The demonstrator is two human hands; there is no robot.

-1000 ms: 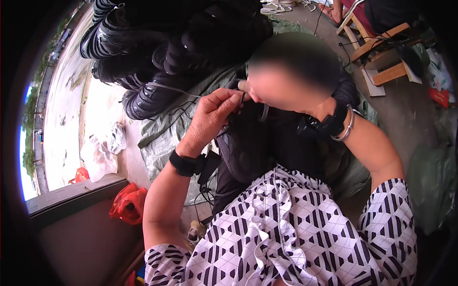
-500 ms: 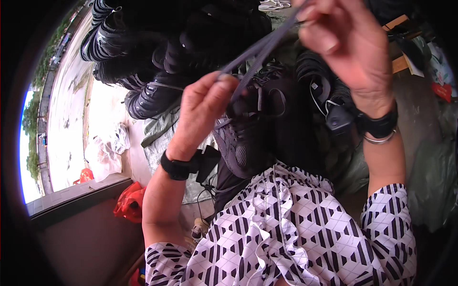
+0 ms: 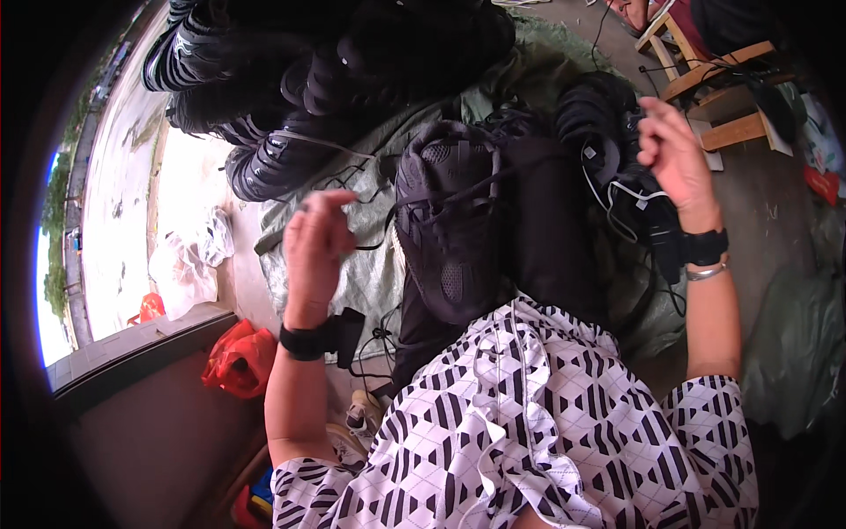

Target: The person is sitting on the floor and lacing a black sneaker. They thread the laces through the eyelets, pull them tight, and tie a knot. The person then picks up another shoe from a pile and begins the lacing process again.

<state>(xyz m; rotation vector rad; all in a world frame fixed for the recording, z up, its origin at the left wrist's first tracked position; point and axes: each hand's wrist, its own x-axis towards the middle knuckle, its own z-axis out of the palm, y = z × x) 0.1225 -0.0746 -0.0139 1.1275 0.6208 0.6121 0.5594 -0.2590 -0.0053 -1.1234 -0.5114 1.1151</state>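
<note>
A black sneaker (image 3: 449,220) rests on my lap with its toe toward me, and its dark laces (image 3: 458,194) spread out to both sides. My left hand (image 3: 319,242) hovers left of the sneaker. It is slightly blurred, with one finger stretched out and the others loosely bent. One lace end reaches close to this hand, but I see no grip on it. Raised to the right of my legs is my right hand (image 3: 677,159), its fingers loosely bent and apart with nothing visible between them. Below it are more dark shoes (image 3: 599,132) with a pale cord around them.
A large heap of black shoes (image 3: 264,79) stands at the far left on a greenish sheet (image 3: 308,234). A red plastic bag (image 3: 240,357) lies by the low wall on the left. At the far right is a wooden stool (image 3: 736,132), with part of another person (image 3: 631,13) behind.
My hands have moved apart and lower, away from the raised laces, which now lie across the sneaker. The sneaker's upper is uncovered.
</note>
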